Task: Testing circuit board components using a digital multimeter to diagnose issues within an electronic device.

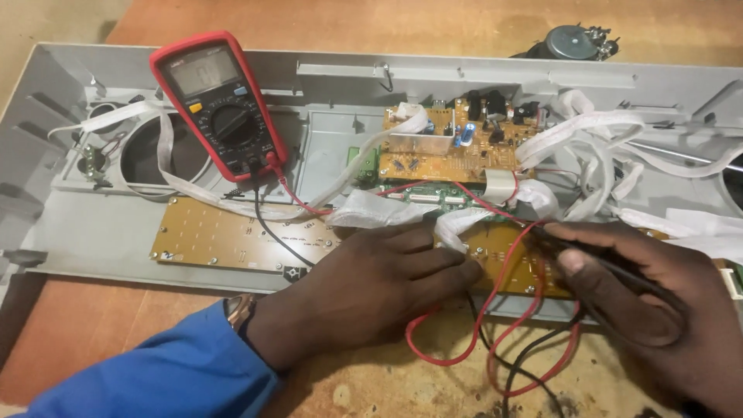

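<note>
My left hand (371, 290) lies flat on the long brown circuit board (224, 236), its fingertips pressing near a white ribbon cable (457, 224). My right hand (642, 286) grips a black probe (557, 241) whose tip touches the same board to the right of the left fingers. Red and black test leads (495, 325) loop from the probes over the wooden bench up to a red multimeter (217, 104) leaning in the open grey plastic casing (85, 224). An orange main board (457, 139) with capacitors sits behind.
White flat ribbon cables (604, 147) tangle across the right half of the casing. A round speaker opening (147, 155) is at the left. A small metal motor part (573, 42) lies on the wooden bench (387, 379) beyond the casing's far edge.
</note>
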